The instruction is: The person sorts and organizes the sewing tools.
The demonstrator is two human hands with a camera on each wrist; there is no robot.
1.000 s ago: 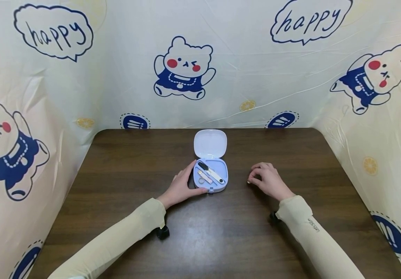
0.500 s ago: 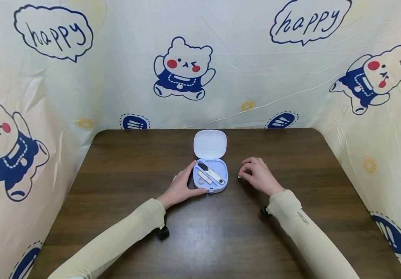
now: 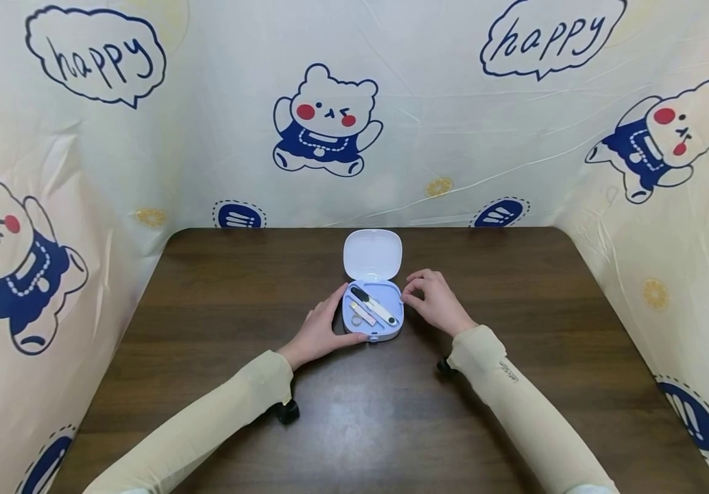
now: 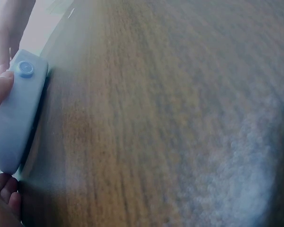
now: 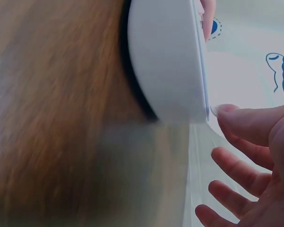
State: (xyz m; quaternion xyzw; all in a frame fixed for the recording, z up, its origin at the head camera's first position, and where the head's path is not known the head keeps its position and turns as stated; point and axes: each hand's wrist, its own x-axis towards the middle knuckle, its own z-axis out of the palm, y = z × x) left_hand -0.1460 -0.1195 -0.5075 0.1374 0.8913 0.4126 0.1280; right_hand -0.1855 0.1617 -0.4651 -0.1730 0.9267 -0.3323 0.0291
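A small light-blue case (image 3: 398, 302) stands on the table, its pale lid (image 3: 372, 254) tipped back. My left hand (image 3: 317, 333) grips the case at its left front corner, thumb along the front near the round button (image 4: 25, 68) and fingers on the left side. Inside lie a slim white tool with a black end (image 3: 374, 306), a short pinkish-white strip (image 3: 363, 313) and a small ring (image 3: 356, 320). My right hand (image 3: 437, 302) is at the right rim, thumb and forefinger pinching a tiny white piece (image 5: 214, 109) whose kind I cannot tell; its other fingers are spread.
The dark wooden table (image 3: 237, 274) extends around the case on all sides. A pale cloth (image 3: 422, 151) printed with bears hangs behind and at both sides. Black wrist cameras (image 3: 288, 412) sit under both sleeves.
My right hand has moved left and slightly away from me, from open table to the case's right rim, still pinching the white piece. The left hand and case have stayed put.
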